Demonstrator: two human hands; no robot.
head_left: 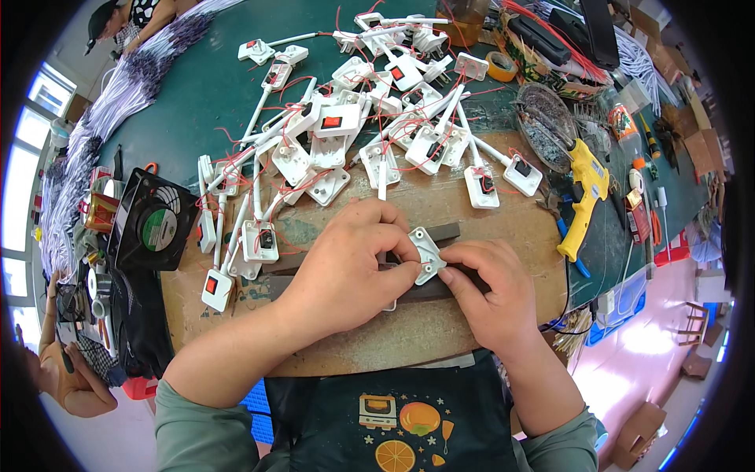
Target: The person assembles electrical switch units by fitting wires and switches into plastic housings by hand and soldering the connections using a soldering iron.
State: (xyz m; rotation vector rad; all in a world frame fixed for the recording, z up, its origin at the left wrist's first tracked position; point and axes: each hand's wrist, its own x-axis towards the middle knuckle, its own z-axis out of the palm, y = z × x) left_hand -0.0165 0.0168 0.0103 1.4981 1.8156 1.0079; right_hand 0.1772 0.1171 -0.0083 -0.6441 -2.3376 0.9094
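A small white plastic switch housing half (425, 250), its inner side with screw posts facing up, is held between my hands over the board. My right hand (494, 293) pinches its right edge between thumb and fingers. At its left side, my left hand (351, 256) has thumb and index finger closed together; a bit of thin red wire shows by the tips, though what they grip is mostly hidden. Dark flat bars (425, 291) lie under the hands. Just beyond is a heap of white switch housings (334, 126) with white cables, red wires and red or black rocker switches.
To the right lie a yellow glue gun (586, 193), blue-handled pliers (578, 256) and an oval metal dish (544, 118). A black fan (153, 224) stands at the left, near bundled white cables (118, 102). Other people work at the left edge.
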